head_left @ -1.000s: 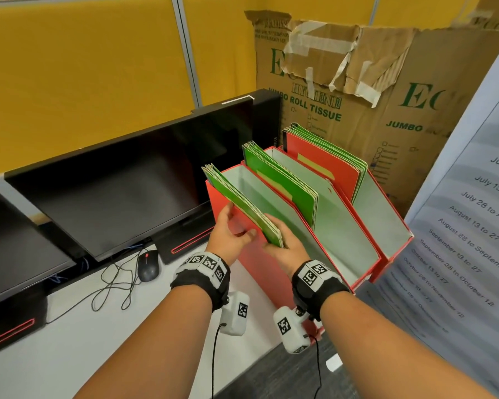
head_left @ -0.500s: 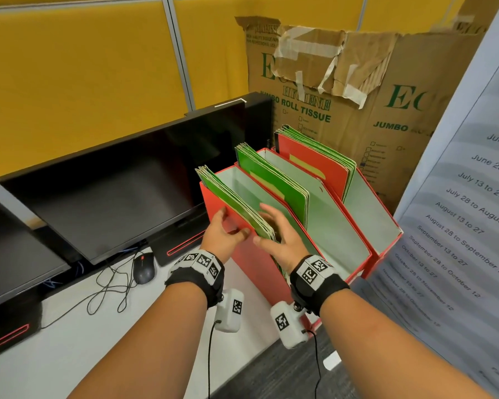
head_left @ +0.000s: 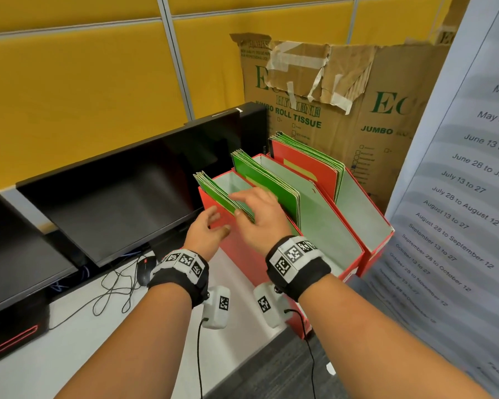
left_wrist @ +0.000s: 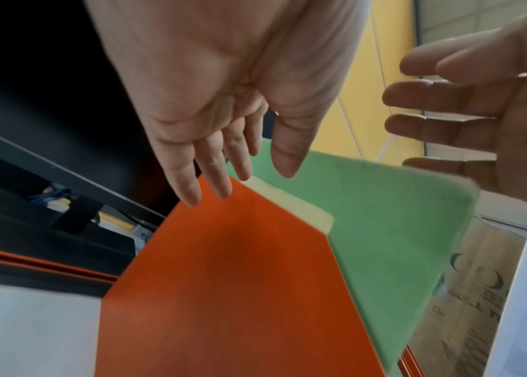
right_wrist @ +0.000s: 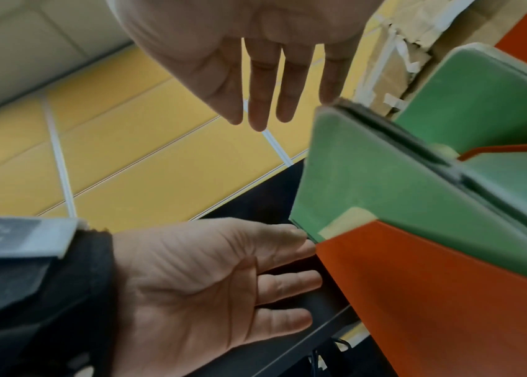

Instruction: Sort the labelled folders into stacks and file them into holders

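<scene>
Three red holders stand side by side on the white desk. The nearest holder (head_left: 238, 250) has a stack of green folders (head_left: 213, 191) leaning on its left wall. In the middle holder (head_left: 355, 260) stands another green stack (head_left: 267, 182); the far holder (head_left: 380, 240) has red and green folders (head_left: 306, 165). My left hand (head_left: 213, 223) hovers open beside the nearest holder's left wall, fingers straight by the red wall (left_wrist: 239, 280). My right hand (head_left: 251, 205) is open above the nearest green stack (right_wrist: 368, 178), its little finger at the stack's top corner. Neither hand holds anything.
A black monitor (head_left: 127, 197) stands left of the holders, with a mouse (head_left: 144, 269) and loose cables (head_left: 113, 292) under it. A taped cardboard box (head_left: 343, 96) is behind the holders. A printed banner (head_left: 458, 197) hangs on the right. Yellow partition panels are behind.
Both hands have let go of the green stack in the nearest holder. Their fingers have spread open, and the right hand has lifted above the stack.
</scene>
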